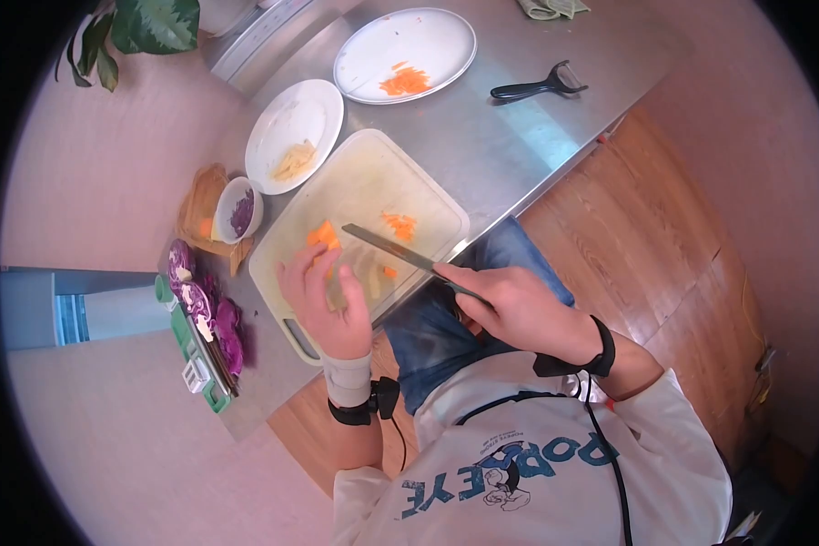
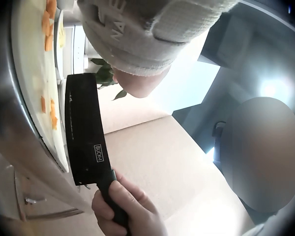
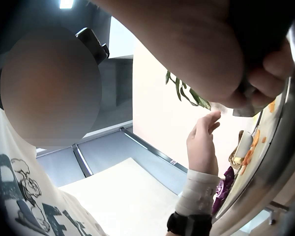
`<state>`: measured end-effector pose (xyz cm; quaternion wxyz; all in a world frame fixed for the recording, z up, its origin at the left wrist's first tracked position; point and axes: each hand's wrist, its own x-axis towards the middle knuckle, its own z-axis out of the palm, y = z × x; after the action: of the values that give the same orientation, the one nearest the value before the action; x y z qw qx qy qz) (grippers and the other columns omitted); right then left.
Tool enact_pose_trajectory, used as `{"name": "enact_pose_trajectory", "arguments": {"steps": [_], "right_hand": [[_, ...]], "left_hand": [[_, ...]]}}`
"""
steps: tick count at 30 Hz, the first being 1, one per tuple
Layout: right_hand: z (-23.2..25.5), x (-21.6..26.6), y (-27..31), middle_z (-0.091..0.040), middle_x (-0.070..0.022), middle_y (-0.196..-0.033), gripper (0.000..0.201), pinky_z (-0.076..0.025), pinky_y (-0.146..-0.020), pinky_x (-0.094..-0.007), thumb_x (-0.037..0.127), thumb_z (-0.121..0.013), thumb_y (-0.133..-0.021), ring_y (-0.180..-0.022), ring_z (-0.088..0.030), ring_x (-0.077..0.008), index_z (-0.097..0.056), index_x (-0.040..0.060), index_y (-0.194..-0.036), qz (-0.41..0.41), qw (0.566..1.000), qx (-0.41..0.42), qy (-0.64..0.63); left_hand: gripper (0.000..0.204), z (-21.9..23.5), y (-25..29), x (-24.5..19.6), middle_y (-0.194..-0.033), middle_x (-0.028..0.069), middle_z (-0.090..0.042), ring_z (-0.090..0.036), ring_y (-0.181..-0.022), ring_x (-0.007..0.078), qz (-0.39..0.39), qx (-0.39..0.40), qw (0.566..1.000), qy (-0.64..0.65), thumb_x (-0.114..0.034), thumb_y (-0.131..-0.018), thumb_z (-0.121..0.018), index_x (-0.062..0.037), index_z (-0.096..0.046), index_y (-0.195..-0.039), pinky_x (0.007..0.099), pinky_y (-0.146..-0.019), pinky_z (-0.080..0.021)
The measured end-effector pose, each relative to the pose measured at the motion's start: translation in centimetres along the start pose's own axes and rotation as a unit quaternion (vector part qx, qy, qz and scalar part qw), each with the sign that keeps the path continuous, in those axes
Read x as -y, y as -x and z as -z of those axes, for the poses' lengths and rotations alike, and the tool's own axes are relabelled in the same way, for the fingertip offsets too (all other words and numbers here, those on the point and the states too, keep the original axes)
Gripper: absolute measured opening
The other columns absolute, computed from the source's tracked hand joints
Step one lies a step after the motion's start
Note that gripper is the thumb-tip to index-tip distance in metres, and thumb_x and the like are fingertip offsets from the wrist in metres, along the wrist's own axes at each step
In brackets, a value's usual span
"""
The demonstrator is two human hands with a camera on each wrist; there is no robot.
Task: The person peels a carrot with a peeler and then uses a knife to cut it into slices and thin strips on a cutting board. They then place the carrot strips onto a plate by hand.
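My right hand grips the black handle of a kitchen knife; its broad dark blade points left over the cutting board. Raised over the board's near left part, my left hand has its fingers apart and loosely bent. Just beyond its fingertips lies an orange carrot chunk, partly hidden by them. Thin carrot pieces lie past the blade, and a small carrot bit sits on the near side. The left palm is partly hidden in the left wrist view by the wrist wrap.
Behind the board stand a white plate with pale strips and an oval plate with carrot shreds. A bowl of purple cabbage stands left, by cut cabbage and a green rack. A black peeler lies back right.
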<state>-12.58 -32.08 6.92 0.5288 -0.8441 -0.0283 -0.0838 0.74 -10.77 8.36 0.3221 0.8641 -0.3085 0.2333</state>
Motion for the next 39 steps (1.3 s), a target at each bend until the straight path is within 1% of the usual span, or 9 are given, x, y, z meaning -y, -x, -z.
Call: {"name": "enact_pose_trajectory", "arguments": {"steps": [4, 7, 8, 9, 10, 12, 25, 27, 39], "right_hand": [[0.4, 0.8, 0.1, -0.072, -0.0235, -0.086, 0.043, -0.054, -0.071, -0.0504, 0.010, -0.065, -0.098, -0.079, -0.069, -0.0448, -0.063, 0.0002, -0.140, -0.029, 0.998, 0.049, -0.030], [0.4, 0.9, 0.2, -0.070, -0.0269, -0.083, 0.043, -0.053, -0.071, -0.0499, 0.009, -0.064, -0.099, -0.078, -0.067, -0.0460, -0.062, -0.0014, -0.141, -0.020, 0.996, 0.068, -0.045], [0.7, 1.3, 0.1, -0.074, -0.0207, -0.088, 0.043, -0.056, -0.075, -0.0443, 0.007, -0.060, -0.102, -0.082, -0.072, -0.0388, -0.059, -0.0017, -0.144, -0.036, 0.994, 0.096, -0.028], [0.8, 1.5, 0.1, -0.079, -0.0146, -0.092, 0.044, -0.058, -0.080, -0.0387, 0.005, -0.056, -0.105, -0.085, -0.077, -0.0315, -0.057, -0.0020, -0.148, -0.052, 0.991, 0.123, -0.012], [0.6, 1.4, 0.1, -0.079, -0.0146, -0.092, 0.044, -0.058, -0.080, -0.0387, 0.005, -0.056, -0.105, -0.085, -0.077, -0.0315, -0.057, -0.0020, -0.148, -0.052, 0.990, 0.128, -0.010], [0.0, 1.1, 0.1, -0.070, -0.0270, -0.083, 0.043, -0.053, -0.070, -0.0492, 0.010, -0.064, -0.100, -0.077, -0.067, -0.0458, -0.062, -0.0019, -0.141, -0.040, 0.996, 0.073, -0.035], [-0.8, 2.2, 0.8, -0.070, -0.0173, -0.078, 0.041, -0.054, -0.067, -0.0486, 0.012, -0.066, -0.099, -0.072, -0.069, -0.0381, -0.065, 0.0029, -0.139, -0.028, 0.995, 0.065, 0.063], [-0.3, 2.8, 0.6, -0.079, -0.0129, -0.094, 0.043, -0.058, -0.074, -0.0413, 0.006, -0.063, -0.100, -0.081, -0.075, -0.0340, -0.063, 0.0029, -0.143, -0.052, 0.989, 0.103, 0.089], [-0.5, 2.8, 0.9, -0.077, -0.0168, -0.091, 0.042, -0.057, -0.069, -0.0439, 0.008, -0.063, -0.102, -0.077, -0.073, -0.0379, -0.061, 0.0016, -0.143, -0.059, 0.991, 0.094, 0.072]], "left_hand": [[0.021, -0.8, 2.5, 1.0, -0.109, 0.0096, -0.071, -0.063, -0.108, 0.0326, -0.020, 0.004, 1.000, -0.011, 0.000, -0.086, -0.075, -0.0071, -0.073, -0.105, 0.0492, -0.112, -0.041], [0.019, -1.8, 3.8, 2.1, -0.102, 0.0035, -0.069, -0.063, -0.099, 0.0279, -0.024, 0.033, 0.999, 0.018, -0.005, -0.082, -0.082, -0.0114, -0.072, -0.098, 0.0512, -0.110, -0.041], [0.018, -2.1, 4.2, 2.2, -0.100, 0.0027, -0.069, -0.063, -0.097, 0.0273, -0.018, 0.024, 0.999, 0.032, -0.006, -0.081, -0.083, -0.0114, -0.073, -0.095, 0.0499, -0.109, -0.041], [0.018, -2.4, 4.4, 2.3, -0.100, 0.0027, -0.069, -0.063, -0.097, 0.0273, -0.012, 0.021, 0.999, 0.031, -0.006, -0.081, -0.083, -0.0114, -0.073, -0.095, 0.0499, -0.109, -0.041], [0.018, -2.5, 4.6, 2.5, -0.101, 0.0027, -0.069, -0.063, -0.098, 0.0273, -0.019, 0.024, 0.999, 0.026, -0.006, -0.081, -0.084, -0.0112, -0.074, -0.095, 0.0504, -0.109, -0.041], [0.019, -2.7, 4.6, 2.5, -0.101, 0.0026, -0.069, -0.063, -0.099, 0.0272, -0.025, 0.026, 0.999, 0.022, -0.007, -0.080, -0.084, -0.0111, -0.074, -0.096, 0.0510, -0.110, -0.041], [0.016, -3.1, 4.8, 2.5, -0.100, 0.0039, -0.070, -0.063, -0.104, 0.0292, -0.035, 0.031, 0.999, 0.022, -0.005, -0.078, -0.083, -0.0077, -0.075, -0.091, 0.0554, -0.115, -0.040], [0.016, -3.1, 4.9, 2.4, -0.100, 0.0040, -0.070, -0.063, -0.105, 0.0292, -0.036, 0.030, 0.999, 0.021, -0.005, -0.078, -0.083, -0.0075, -0.074, -0.091, 0.0555, -0.115, -0.040], [0.019, -3.3, 5.2, 2.3, -0.104, 0.0026, -0.070, -0.064, -0.109, 0.0276, -0.046, 0.027, 0.999, 0.000, -0.006, -0.078, -0.084, -0.0088, -0.075, -0.094, 0.0553, -0.117, -0.039]]}}
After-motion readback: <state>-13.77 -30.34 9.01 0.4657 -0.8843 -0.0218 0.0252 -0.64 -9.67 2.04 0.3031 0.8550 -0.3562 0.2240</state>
